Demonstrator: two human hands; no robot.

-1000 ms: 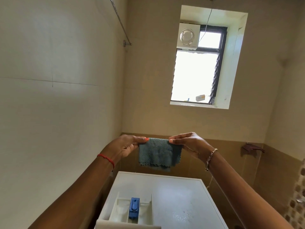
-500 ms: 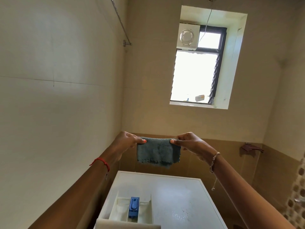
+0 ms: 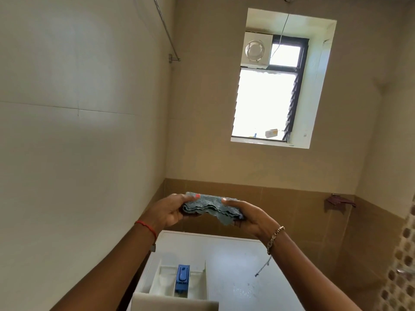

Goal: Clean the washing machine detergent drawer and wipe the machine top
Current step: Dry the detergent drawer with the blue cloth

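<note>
In the head view, my left hand [image 3: 173, 211] and right hand [image 3: 249, 217] each grip one end of the folded grey-blue microfibre cloth [image 3: 208, 205], holding it above the white washing machine top [image 3: 235, 265]. The white plastic detergent drawer [image 3: 161, 280] sits at the machine's near left corner.

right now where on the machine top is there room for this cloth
Free for the cloth: the machine top right of the detergent drawer, out to its right edge, and the strip behind the drawer. Crowded: front left, where the drawer lies.
</note>
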